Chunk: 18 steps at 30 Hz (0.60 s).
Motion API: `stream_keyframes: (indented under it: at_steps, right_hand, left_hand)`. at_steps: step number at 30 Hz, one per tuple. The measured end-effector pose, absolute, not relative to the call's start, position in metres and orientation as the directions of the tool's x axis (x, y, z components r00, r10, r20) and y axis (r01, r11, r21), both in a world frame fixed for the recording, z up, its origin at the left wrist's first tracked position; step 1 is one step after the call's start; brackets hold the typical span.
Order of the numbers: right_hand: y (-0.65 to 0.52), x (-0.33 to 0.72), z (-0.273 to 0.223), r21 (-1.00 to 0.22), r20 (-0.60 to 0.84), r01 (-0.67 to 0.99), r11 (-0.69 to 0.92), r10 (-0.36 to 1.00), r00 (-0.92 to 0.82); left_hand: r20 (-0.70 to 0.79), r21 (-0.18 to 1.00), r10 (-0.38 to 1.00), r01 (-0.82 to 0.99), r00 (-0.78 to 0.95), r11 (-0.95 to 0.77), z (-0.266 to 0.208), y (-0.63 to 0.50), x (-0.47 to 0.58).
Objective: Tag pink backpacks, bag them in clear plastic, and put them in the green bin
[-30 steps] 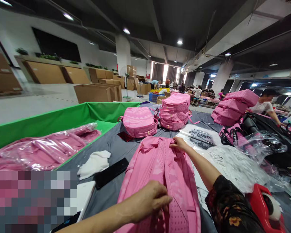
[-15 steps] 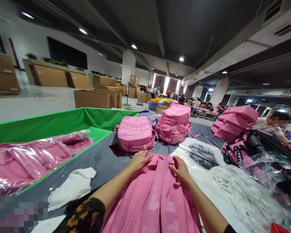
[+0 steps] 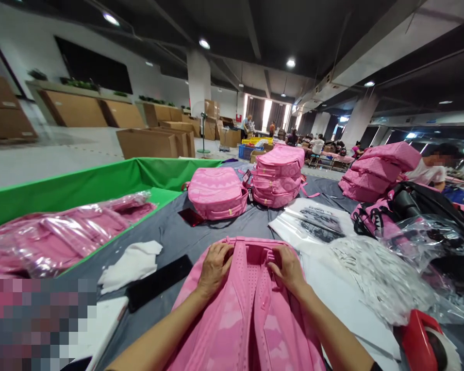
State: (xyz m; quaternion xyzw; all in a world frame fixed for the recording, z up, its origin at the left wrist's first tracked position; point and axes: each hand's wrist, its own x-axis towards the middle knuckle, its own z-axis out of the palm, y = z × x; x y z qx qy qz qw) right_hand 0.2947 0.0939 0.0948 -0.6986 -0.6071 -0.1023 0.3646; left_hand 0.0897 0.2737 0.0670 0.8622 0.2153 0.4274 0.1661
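A pink backpack lies in front of me with its strap side facing up and its top edge pointing away. My left hand is closed on the backpack near its top, by the left shoulder strap; its fingertips are partly hidden in the fabric. On the other side my right hand grips the fabric by the right strap, thumb on the near side. Just beyond the top edge sits another pink backpack, with a dark red tag at its corner.
Stacked pink backpacks stand behind, and more at the right. Plastic-wrapped pink bags lie in a green bin. A white cloth, a black phone-like slab, clear plastic bags and a red tape dispenser surround me.
My view has tilted down and shifted. Both hands have moved a little toward me on the backpack, and its top edge now shows beyond my fingers. The black slab and tape dispenser have come into sight.
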Motion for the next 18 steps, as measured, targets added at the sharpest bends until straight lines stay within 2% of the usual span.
stream_keyframes:
  at_steps: [5, 7, 11, 18]
  right_hand:
    - [0.066, 0.286, 0.087, -0.33, 0.424, 0.939, -0.099, 0.873, 0.241]
    - [0.076, 0.292, 0.087, -0.307, 0.325, 0.938, -0.162, 0.908, 0.264]
    - [0.128, 0.315, 0.087, -0.173, 0.142, 0.937, -0.304, 0.934, 0.329]
    - [0.163, 0.331, 0.07, -0.14, 0.21, 0.93, -0.341, 0.907, 0.364]
  left_hand:
    - [0.557, 0.478, 0.493, 0.228, 0.669, -0.848, 0.053, 0.258, 0.074]
    - [0.467, 0.529, 0.5, 0.222, 0.73, -0.819, 0.051, 0.269, 0.084]
    - [0.316, 0.658, 0.542, 0.231, 0.779, -0.716, 0.051, 0.305, 0.127]
    - [0.222, 0.779, 0.579, 0.214, 0.784, -0.59, 0.073, 0.334, 0.152]
